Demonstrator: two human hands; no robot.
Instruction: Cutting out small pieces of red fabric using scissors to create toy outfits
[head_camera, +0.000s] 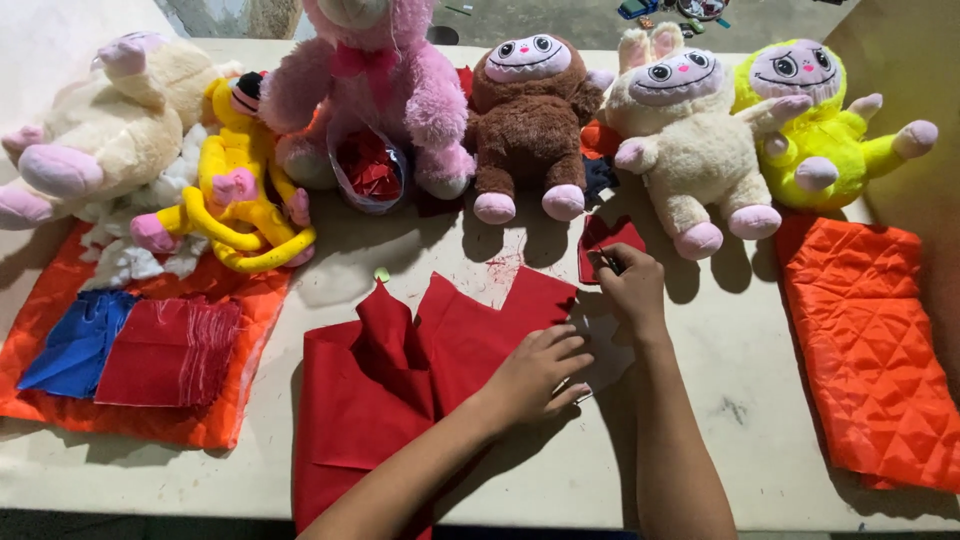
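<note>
red cloth: plain deep red, at the table's near edge
small cut piece: same red
table: pale cream, scuffed
quilted pad: bright orange, diamond stitching, right edge
left quilted pad: orange
folded stack: red
folded cloth: blue
far-edge plush toys: cream with pink feet; yellow; pink; brown; cream; neon yellow-green
</note>
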